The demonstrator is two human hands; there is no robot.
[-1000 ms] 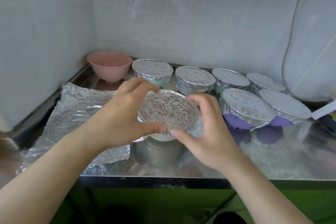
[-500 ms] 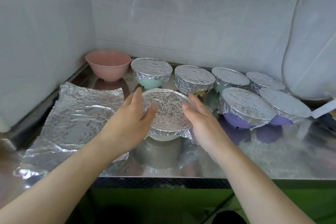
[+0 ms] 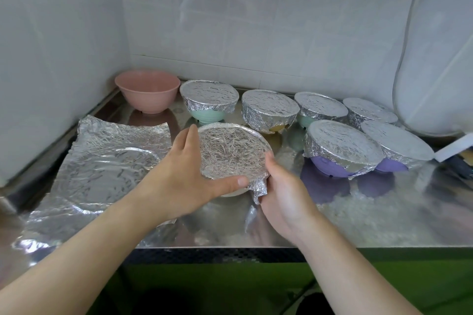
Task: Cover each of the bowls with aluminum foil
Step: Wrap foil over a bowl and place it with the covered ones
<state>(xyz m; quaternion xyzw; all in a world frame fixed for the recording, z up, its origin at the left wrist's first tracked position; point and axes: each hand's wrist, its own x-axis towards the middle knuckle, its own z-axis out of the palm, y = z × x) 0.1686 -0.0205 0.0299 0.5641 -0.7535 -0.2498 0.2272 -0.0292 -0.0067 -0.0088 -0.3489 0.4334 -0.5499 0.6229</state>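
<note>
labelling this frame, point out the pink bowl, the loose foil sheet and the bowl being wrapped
pink bowl (image 3: 148, 94): head view, outer front wall.
loose foil sheet (image 3: 107, 161): head view, crinkled middle.
bowl being wrapped (image 3: 230, 153): head view, foil-covered top.

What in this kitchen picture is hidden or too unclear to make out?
All in the head view:
- Contents of the seven foil-covered bowls, such as the green bowl with a foil lid: foil hides them.
- The pale bowl being wrapped: the left hand, right hand and foil hide nearly all of it.
- The white object at the right edge: cut off by the frame.
- Inside the uncovered pink bowl: its near wall hides the bottom.
</note>
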